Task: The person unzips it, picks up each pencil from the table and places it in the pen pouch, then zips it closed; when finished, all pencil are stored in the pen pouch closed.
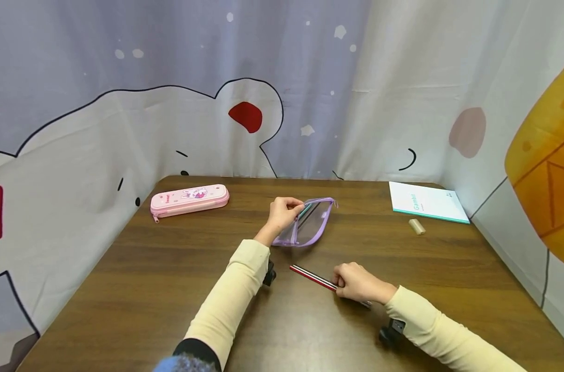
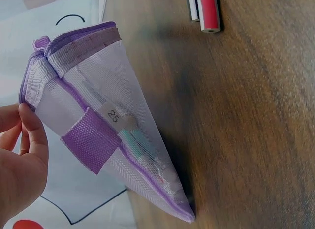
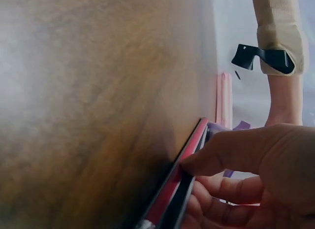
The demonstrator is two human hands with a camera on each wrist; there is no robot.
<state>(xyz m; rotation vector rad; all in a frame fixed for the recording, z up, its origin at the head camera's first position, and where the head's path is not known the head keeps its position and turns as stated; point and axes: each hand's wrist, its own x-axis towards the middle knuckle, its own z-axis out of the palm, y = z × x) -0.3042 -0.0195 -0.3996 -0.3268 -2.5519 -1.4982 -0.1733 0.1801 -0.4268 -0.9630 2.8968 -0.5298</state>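
My left hand (image 1: 282,214) pinches the rim of a see-through mesh pencil pouch (image 1: 315,227) with purple trim, tilted up at the middle of the table. Its mouth gapes open. Through the mesh, the left wrist view shows turquoise-and-white pen-like items (image 2: 135,140) and a label reading 25. Nearer the front, my right hand (image 1: 356,282) grips a small bundle of pencils (image 1: 312,277), red and dark with white, thumb pressed on the red one (image 3: 165,194). They lie at or just above the tabletop; which, I cannot tell. Their tips point toward the pouch but stay apart from it.
At the back left lies a pink zipped pencil case (image 1: 189,200) with a rabbit picture. A white notebook (image 1: 428,201) with a teal edge sits back right, a small beige eraser-like block (image 1: 417,226) before it. Printed curtains (image 1: 319,103) hang behind the wooden table (image 1: 147,289).
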